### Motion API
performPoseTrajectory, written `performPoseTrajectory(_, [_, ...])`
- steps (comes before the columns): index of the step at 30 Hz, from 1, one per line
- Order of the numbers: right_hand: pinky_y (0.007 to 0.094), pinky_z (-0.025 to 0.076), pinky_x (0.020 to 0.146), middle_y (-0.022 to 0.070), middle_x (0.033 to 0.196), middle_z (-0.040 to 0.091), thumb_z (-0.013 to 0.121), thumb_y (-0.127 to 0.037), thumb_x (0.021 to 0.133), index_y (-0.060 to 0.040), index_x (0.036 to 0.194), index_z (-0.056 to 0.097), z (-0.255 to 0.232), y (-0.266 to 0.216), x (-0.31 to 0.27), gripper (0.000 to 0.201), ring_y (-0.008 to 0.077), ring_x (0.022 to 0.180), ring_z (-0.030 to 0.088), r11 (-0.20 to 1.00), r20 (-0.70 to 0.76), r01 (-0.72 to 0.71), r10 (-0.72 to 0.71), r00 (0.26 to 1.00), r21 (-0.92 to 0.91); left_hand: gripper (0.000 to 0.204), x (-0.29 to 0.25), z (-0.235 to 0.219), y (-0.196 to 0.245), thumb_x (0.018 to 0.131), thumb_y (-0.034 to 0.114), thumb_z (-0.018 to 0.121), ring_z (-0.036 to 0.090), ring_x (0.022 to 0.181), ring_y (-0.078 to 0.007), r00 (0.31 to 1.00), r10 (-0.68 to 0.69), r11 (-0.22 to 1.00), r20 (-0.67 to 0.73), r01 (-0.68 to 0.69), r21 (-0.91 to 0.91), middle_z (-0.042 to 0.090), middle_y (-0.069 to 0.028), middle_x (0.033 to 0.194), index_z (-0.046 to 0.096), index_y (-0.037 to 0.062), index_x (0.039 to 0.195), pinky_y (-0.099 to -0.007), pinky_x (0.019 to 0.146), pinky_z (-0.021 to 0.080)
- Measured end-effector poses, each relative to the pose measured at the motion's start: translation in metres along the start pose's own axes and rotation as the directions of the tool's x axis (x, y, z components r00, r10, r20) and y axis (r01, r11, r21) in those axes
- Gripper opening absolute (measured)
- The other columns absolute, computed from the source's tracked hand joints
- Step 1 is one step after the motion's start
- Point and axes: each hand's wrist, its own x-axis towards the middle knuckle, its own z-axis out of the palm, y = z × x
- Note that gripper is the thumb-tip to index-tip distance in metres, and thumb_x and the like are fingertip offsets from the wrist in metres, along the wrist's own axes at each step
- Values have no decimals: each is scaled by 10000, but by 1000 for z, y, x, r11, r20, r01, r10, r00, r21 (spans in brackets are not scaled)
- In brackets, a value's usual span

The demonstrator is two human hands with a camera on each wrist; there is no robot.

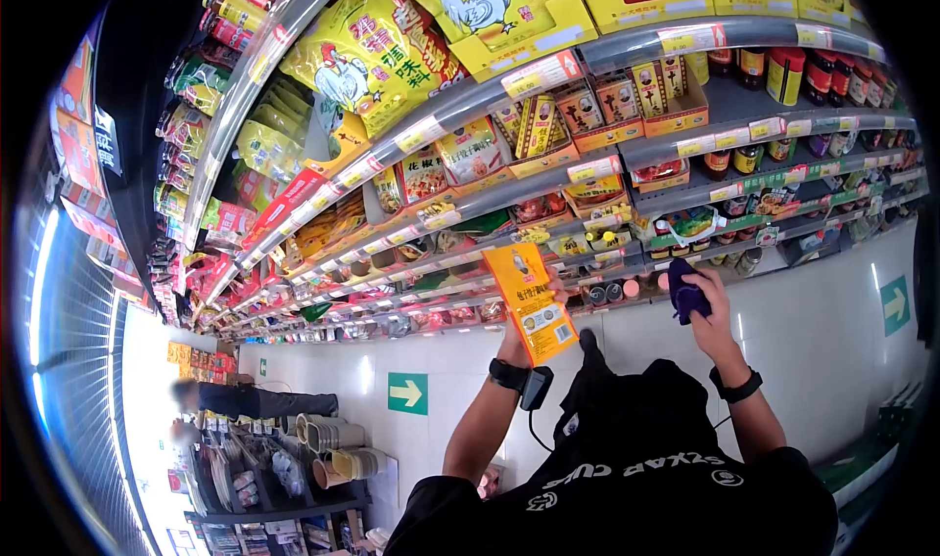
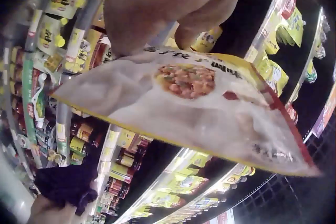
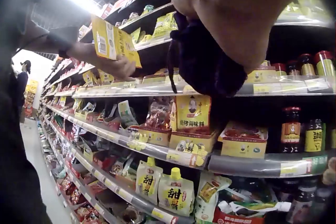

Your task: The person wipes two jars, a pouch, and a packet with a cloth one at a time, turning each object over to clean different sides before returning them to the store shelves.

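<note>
My left hand (image 1: 514, 347) grips a flat yellow-orange seasoning packet (image 1: 534, 301), its printed back with a barcode turned up towards the head view. The packet's other side (image 2: 131, 95), pale with a picture of food, shows in the left wrist view, below the fingers. Further right, my right hand (image 1: 717, 313) holds a bunched dark purple cloth item (image 1: 685, 292), perhaps a small bag with a cord. In the right wrist view this purple cloth item (image 3: 207, 58) hangs below the hand, in front of a shelf edge.
Shelves (image 1: 676, 150) of seasoning packets, boxes and jars curve across the front. Large yellow bags (image 1: 367, 57) stand on an upper shelf. A floor sign (image 1: 407, 393) with an arrow lies left of me. Beyond it are a person (image 1: 255, 400) and a rack with containers (image 1: 338, 434).
</note>
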Motion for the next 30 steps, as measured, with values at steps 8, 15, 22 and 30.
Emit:
performPoseTrajectory(8, [318, 406, 880, 161, 1036, 504, 442, 97, 578, -6, 1079, 563, -7, 1, 15, 525, 325, 954, 520, 998, -56, 14, -18, 998, -65, 259, 51, 45, 78, 965, 199, 451, 545, 925, -208, 823, 565, 647, -55, -400, 650, 572, -74, 991, 501, 16, 1142, -371, 822, 449])
performPoseTrajectory(15, [359, 391, 920, 186, 1100, 482, 439, 74, 553, -23, 1077, 565, -13, 6, 28, 548, 374, 1003, 495, 970, 7, 87, -87, 996, -227, 156, 98, 43, 214, 934, 95, 484, 553, 909, -199, 599, 780, 184, 179, -494, 849, 592, -101, 922, 548, -11, 1029, -333, 796, 442])
performPoseTrajectory(22, [345, 397, 911, 181, 1082, 490, 427, 87, 555, -18, 1091, 560, -22, 7, 56, 562, 355, 990, 506, 954, -82, 57, -85, 993, -293, 300, 153, 57, 262, 920, 101, 499, 488, 1125, -212, 505, 852, 299, 141, -688, 662, 501, -78, 1253, 470, 40, 1212, -361, 993, 381])
performPoseTrajectory(30, [359, 385, 932, 182, 1111, 494, 441, 86, 573, -36, 1103, 566, -23, 10, 62, 558, 360, 1031, 501, 959, -151, 41, -86, 985, -280, 387, 179, -17, 321, 960, 259, 405, 404, 1244, -226, 607, 602, -317, 518, -414, 853, 452, -74, 1343, 432, 49, 1284, -343, 1055, 301])
